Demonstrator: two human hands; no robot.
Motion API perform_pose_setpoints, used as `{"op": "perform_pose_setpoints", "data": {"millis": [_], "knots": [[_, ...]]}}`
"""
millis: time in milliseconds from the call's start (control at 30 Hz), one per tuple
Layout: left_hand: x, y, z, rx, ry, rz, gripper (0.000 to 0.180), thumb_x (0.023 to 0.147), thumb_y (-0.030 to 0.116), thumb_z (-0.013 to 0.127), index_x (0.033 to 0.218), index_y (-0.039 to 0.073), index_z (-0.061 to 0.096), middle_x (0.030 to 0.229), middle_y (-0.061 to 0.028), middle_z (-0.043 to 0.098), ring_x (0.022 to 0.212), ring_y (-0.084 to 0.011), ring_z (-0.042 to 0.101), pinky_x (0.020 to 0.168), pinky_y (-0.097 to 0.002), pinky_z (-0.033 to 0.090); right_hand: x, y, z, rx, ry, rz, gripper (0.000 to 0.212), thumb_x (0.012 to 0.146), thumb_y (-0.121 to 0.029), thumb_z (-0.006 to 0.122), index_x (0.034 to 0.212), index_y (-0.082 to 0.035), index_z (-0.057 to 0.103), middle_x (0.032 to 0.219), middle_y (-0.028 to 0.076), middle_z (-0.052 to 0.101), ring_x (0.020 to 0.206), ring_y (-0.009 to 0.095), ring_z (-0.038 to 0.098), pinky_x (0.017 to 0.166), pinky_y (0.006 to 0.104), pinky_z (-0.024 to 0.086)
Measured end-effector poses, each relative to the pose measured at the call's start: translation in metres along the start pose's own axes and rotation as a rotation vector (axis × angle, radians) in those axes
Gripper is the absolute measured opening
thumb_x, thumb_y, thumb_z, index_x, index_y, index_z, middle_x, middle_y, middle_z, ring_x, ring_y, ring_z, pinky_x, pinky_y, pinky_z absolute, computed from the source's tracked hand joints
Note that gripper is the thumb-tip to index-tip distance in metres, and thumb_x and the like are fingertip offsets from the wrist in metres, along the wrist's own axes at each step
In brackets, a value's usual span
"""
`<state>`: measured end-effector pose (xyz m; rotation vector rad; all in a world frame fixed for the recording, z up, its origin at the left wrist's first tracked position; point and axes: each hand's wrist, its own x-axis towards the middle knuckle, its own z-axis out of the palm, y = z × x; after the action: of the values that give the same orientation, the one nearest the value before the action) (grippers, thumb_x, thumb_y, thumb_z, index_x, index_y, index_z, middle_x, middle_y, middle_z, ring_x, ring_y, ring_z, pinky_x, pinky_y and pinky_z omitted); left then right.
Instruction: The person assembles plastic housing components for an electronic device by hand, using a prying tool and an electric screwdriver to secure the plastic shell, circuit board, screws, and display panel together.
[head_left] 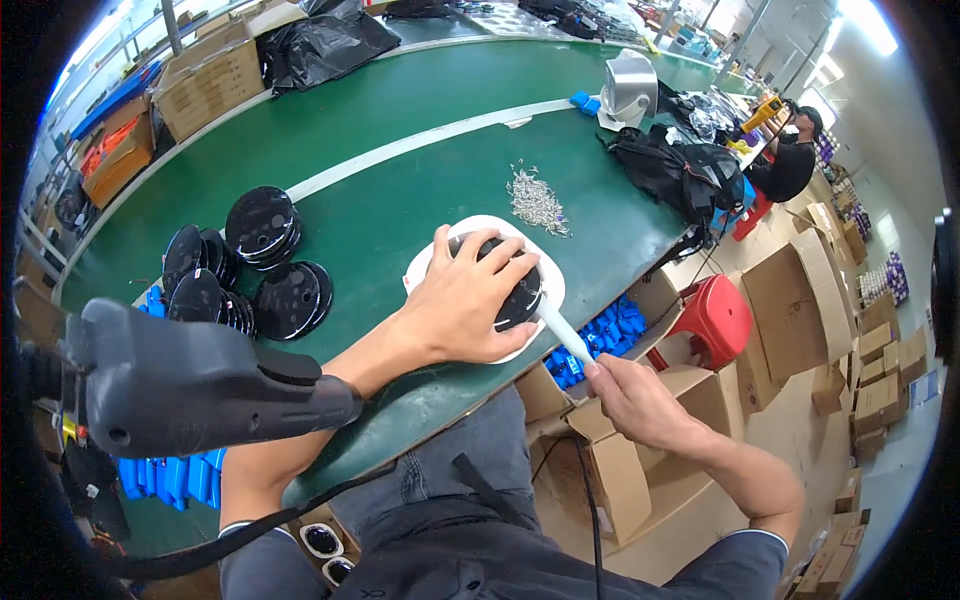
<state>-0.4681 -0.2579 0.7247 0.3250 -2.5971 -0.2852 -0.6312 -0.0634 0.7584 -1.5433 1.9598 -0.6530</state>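
While the left hand (462,300) presses flat on a black disc (518,292) seated in a white tray (425,265) at the green table's (400,190) near edge, the right hand (632,395) pinches a white stick (560,330). Its long axis runs near-right to far-left, tip at the disc rim. Judged risk: the thin stick slips or bends, scratching the disc.

You had a glossy black disc (520,296) on a white plate (440,255), over a green table (400,200) with a pale stripe (420,143); your tube (560,330) was white; the stool (715,315) was red; the small parts (600,335) were blue.
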Motion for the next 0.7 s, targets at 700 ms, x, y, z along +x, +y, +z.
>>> {"op": "perform_pose_setpoints", "data": {"millis": [700], "knots": [[-0.001,-0.003,0.006,0.028,0.059,-0.089,0.069,0.072,0.041,0.069,0.128,0.007,0.048,0.129,-0.0134,0.050,0.123,-0.0330,0.042,0.100,-0.0606,0.026,-0.014,-0.013,-0.017,-0.120,-0.048,0.171,0.029,0.097,-0.027,0.050,0.087,-0.001,0.055,0.069,0.023,0.057,0.067,0.043,0.056,0.060,0.0482,0.042]]}}
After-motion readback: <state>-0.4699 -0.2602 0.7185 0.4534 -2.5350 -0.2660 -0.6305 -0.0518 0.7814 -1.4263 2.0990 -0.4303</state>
